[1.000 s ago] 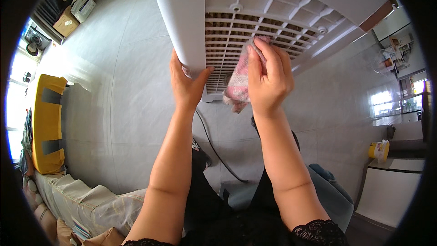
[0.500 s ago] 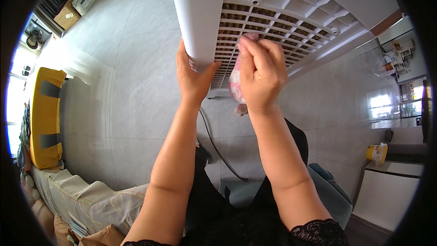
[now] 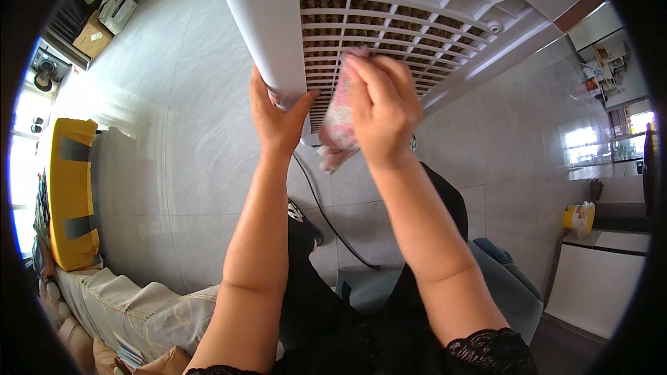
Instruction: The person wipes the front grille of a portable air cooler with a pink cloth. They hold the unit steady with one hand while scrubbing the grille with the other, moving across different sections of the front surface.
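Note:
A large white plastic appliance [image 3: 267, 21] stands close in front of me, its back showing a square-holed grille [image 3: 399, 21] with brownish material behind the bars. My left hand [image 3: 279, 121] is closed round the appliance's left side edge, thumb on the grille side and fingers on the outer face. In a pinch, my right hand [image 3: 386, 114] holds a pink and white cloth [image 3: 339, 117] against or just in front of the lower grille; whether it touches cannot be told. The loose end of the cloth hangs down to the left, blurred by motion.
A black cable [image 3: 326, 222] runs over the grey tiled floor [image 3: 201, 187] by my foot. To the left are a yellow padded piece [image 3: 73, 194] and a cloth-covered sofa [image 3: 139, 305]. At right a yellow tub [image 3: 578, 218] stands on a white cabinet [image 3: 590, 285].
The appliance and both hands sit farther left in the picture. The cloth's lower end has swung out to the left of my right hand. Both grips are kept.

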A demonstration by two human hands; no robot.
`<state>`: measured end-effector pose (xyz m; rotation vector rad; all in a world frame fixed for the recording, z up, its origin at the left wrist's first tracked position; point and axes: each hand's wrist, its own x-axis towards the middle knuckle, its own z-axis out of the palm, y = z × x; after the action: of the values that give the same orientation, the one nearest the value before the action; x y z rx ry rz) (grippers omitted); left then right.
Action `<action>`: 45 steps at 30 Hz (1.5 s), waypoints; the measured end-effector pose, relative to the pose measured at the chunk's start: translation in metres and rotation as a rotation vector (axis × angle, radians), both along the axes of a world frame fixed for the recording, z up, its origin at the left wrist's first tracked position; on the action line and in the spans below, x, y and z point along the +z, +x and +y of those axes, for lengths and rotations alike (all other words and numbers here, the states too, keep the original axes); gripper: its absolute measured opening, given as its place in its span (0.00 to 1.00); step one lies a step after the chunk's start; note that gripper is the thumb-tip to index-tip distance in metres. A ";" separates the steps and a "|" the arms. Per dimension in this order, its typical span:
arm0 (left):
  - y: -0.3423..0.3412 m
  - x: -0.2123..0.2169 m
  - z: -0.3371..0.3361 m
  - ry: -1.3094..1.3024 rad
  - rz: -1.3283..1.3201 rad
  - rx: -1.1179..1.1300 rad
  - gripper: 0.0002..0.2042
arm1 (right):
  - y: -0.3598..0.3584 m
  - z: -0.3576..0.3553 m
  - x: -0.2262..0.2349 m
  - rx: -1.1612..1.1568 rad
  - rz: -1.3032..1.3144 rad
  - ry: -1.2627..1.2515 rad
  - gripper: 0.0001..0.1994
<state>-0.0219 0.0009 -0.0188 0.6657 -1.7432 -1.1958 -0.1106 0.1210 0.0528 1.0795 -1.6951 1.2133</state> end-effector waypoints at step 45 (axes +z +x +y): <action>-0.001 0.001 0.000 0.017 0.035 -0.013 0.43 | 0.013 -0.013 -0.017 -0.027 -0.075 0.083 0.12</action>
<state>-0.0228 0.0010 -0.0175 0.6411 -1.7126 -1.2249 -0.0976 0.1081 0.0353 1.0690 -1.8257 1.1891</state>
